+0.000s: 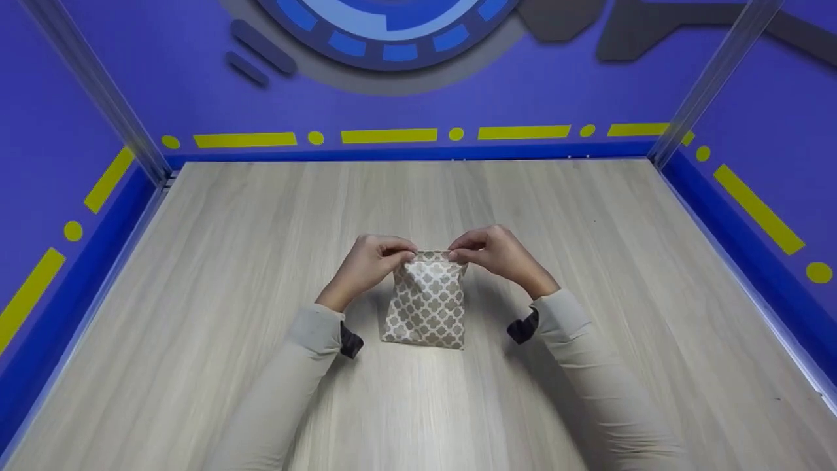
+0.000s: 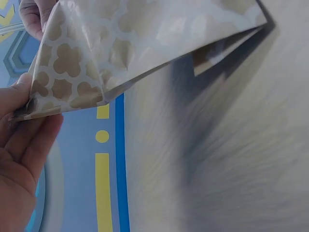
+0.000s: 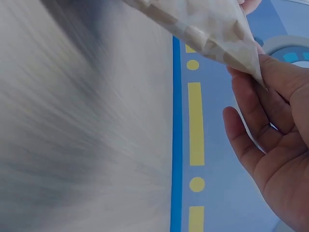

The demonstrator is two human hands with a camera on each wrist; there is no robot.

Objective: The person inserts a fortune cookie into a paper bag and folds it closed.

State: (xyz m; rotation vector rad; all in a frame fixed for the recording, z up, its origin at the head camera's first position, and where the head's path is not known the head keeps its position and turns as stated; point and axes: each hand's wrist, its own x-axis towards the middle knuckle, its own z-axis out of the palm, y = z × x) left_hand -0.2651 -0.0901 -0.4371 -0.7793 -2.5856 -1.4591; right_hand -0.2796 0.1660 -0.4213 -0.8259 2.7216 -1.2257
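Note:
A small paper bag [image 1: 426,304] with a beige and white quatrefoil pattern stands at the middle of the table in the head view. Its top edge is folded over into a narrow band. My left hand [image 1: 371,263] pinches the left top corner between thumb and fingers, and my right hand [image 1: 498,256] pinches the right top corner. In the left wrist view the patterned bag [image 2: 91,53] reaches from the left fingertips. The right wrist view has the bag's corner [image 3: 227,41] between the right thumb and index finger, the other fingers loosely bent. The bag's inside is hidden.
The light wood-grain table [image 1: 261,216] spreads around the bag. Purple-blue panels [image 1: 392,108] with yellow markings enclose it at the back and both sides, with metal posts [image 1: 713,85] at the back corners. A dark wrist camera [image 1: 523,327] sits at each cuff.

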